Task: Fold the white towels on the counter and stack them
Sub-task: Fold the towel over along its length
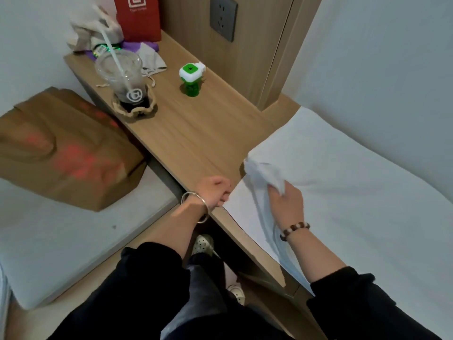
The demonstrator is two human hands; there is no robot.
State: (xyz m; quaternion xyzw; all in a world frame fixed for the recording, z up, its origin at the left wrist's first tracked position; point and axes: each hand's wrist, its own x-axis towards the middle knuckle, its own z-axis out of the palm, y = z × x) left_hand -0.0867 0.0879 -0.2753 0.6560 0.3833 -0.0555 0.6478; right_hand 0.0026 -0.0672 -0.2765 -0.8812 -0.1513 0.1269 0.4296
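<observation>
In right hand, towel (left hand at edge)

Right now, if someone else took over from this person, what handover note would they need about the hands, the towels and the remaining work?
Right hand: grips a bunched-up corner of the white cloth towel.
Left hand: curled at the towel's near left edge; it is unclear whether it pinches that edge.
Towel: apart from that corner, it lies spread flat over the right part of the light wooden counter.
Done: no finished fold and no stack in view.
Left: fold this towel, then stack it.
</observation>
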